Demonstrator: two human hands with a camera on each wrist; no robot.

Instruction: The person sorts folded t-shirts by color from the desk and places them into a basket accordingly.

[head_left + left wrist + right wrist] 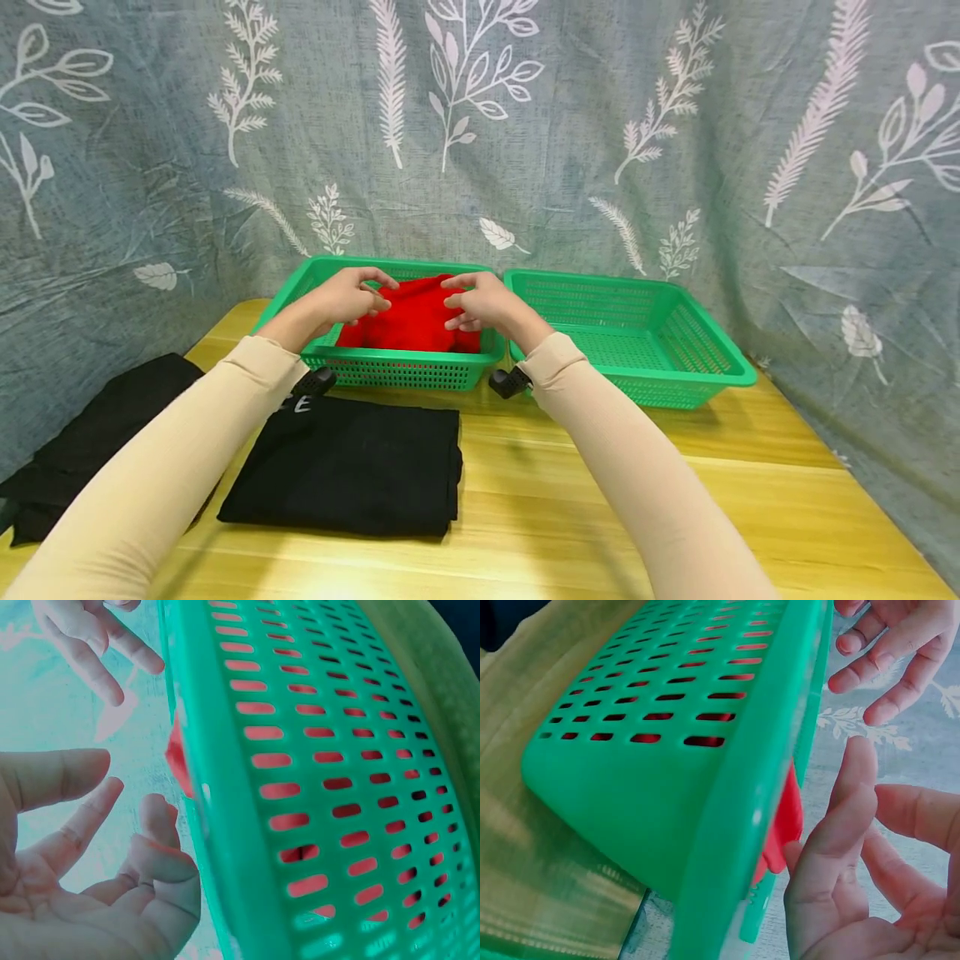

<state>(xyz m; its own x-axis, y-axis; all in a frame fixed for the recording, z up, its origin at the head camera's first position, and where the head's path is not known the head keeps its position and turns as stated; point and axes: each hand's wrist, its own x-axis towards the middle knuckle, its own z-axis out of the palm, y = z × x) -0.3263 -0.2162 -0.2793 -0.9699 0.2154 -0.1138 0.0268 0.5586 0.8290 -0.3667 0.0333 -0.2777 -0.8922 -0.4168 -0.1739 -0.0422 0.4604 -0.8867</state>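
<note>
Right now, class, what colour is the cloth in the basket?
The cloth is bright red, clearest in the head view.

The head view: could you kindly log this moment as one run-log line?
left hand, right hand: over left basket, holding nothing; red cloth: in left basket; lettered black cloth: on table

the cloth [415,321] is coloured bright red, both baskets [408,373] green. the grey-blue curtain [330,125] is patterned with white leaves and sprigs. one black garment [356,475] is marked with white lettering; the table [525,508] is streaked yellow-brown; the sleeves [183,454] are coloured plain cream.
</note>
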